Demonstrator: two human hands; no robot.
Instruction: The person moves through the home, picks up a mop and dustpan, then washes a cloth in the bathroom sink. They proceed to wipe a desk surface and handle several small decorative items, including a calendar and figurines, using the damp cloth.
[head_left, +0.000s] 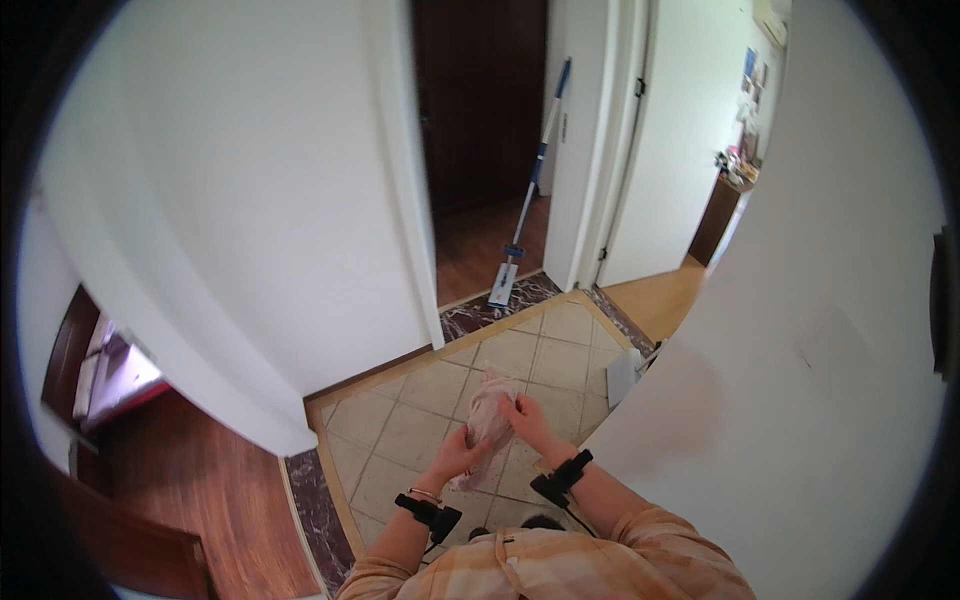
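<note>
A crumpled pale pink cloth (491, 420) is held in front of me, above the tiled floor. My left hand (459, 453) grips its lower left side, thumb lying over the front. On the cloth's upper right side, my right hand (529, 421) pinches the fabric between thumb and fingers. One end of the cloth sticks up past the hands, and a loose end hangs below them. Both wrists wear black strapped devices.
A flat mop (505, 283) leans in the dark doorway, its head on the marble threshold (480, 316). White walls flank me. A white door (660, 150) stands ajar at right. Near the right wall's corner, a flat white object (622, 377) rests on the beige tiles (431, 382).
</note>
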